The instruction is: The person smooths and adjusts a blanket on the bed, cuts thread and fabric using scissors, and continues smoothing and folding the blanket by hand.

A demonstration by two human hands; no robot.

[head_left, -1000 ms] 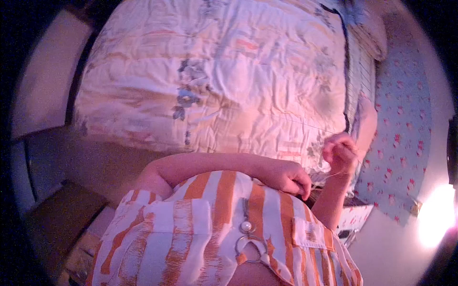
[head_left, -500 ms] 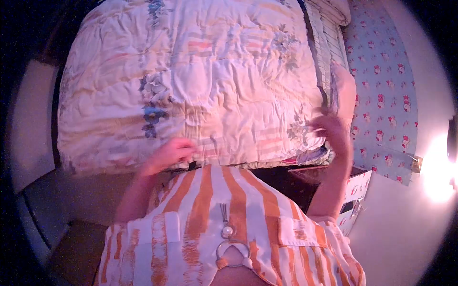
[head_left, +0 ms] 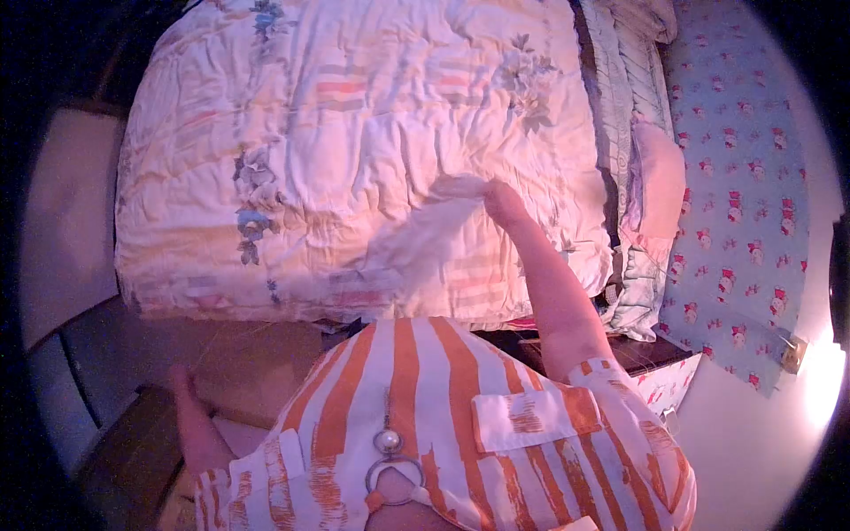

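A thick white quilt [head_left: 354, 150] with grey and blue flowers covers the bed, its surface wrinkled. My right hand [head_left: 506, 205] is closed over its near half, and a pale fold of the fabric stretches down and left from my fingers, blurred by motion. My left hand [head_left: 182, 382] hangs low at the left, off the bed and beside a brown surface. It is blurred, and its fingers cannot be made out.
Along the right of the bed lie a pink pillow [head_left: 655, 181] and ribbed pale bedding [head_left: 630, 53]. Blue patterned paper [head_left: 735, 177] covers the wall there. A dark-topped cabinet [head_left: 651, 352] stands close at right, below a bright lamp [head_left: 825, 389].
My right hand has moved left from the quilt's right edge and pulled up a fold. My left hand has left the quilt's front edge, dropping down and to the left.
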